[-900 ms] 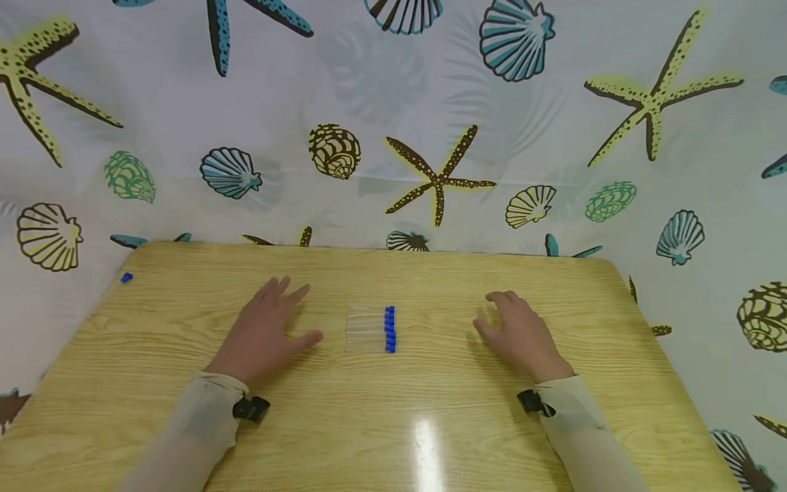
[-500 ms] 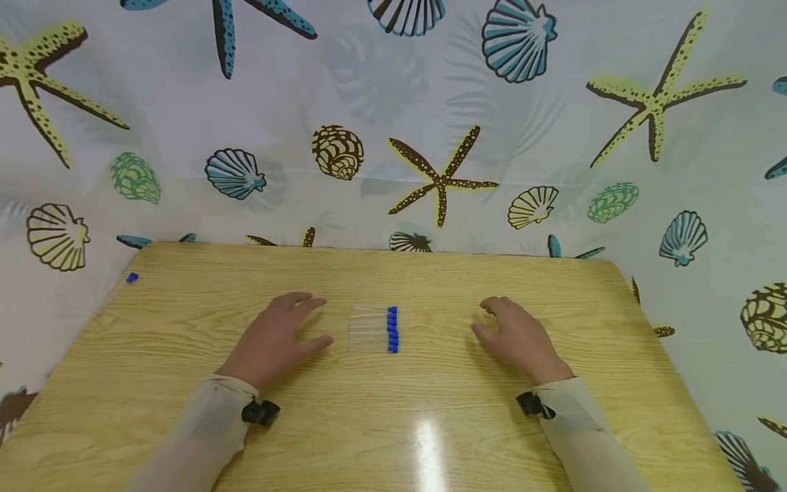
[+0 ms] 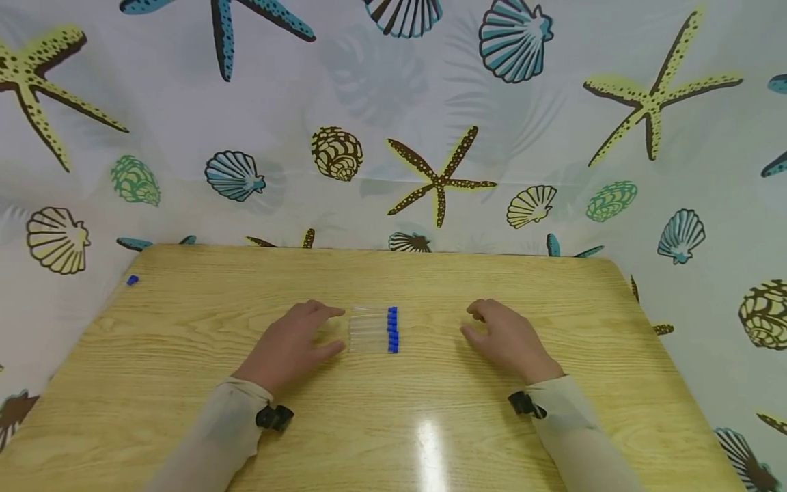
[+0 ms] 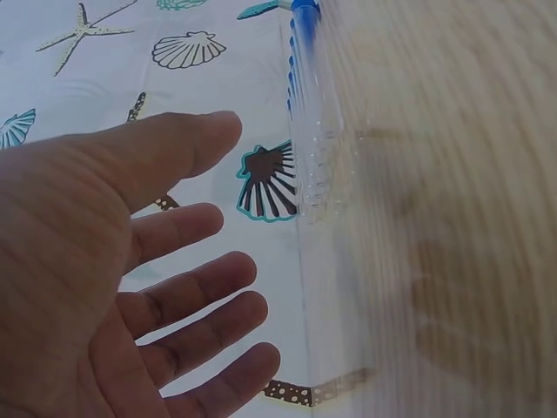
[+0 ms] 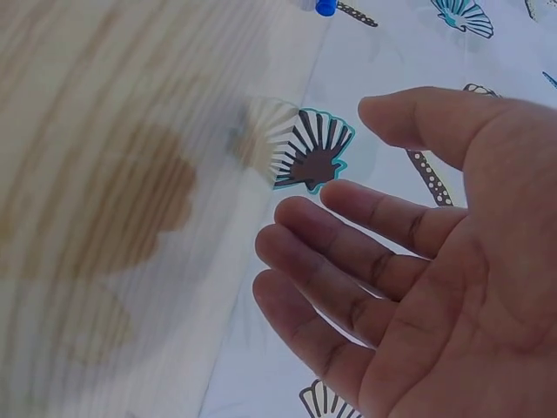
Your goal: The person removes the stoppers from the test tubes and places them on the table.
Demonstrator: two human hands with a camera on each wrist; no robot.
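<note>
Several clear tubes (image 3: 367, 331) with blue caps (image 3: 393, 330) lie side by side in a row at the middle of the table, caps to the right. Just left of their clear ends hovers my left hand (image 3: 294, 347), thumb and fingers spread apart and holding nothing. In the left wrist view, the tubes (image 4: 320, 165) lie beyond the fingertips. My right hand (image 3: 512, 342) is over the table, some way right of the caps, fingers relaxed and slightly bent, nothing between them. A blue cap (image 5: 325, 7) shows at the top of the right wrist view.
The wooden table (image 3: 393, 424) reaches back to a hanging cloth (image 3: 277, 102) printed with shells and starfish. A small blue piece (image 3: 132, 280) lies near the table's far left corner.
My left hand has moved right, close to the clear ends of the tubes, its fingers less spread. The right hand has shifted slightly left. The tubes lie still.
</note>
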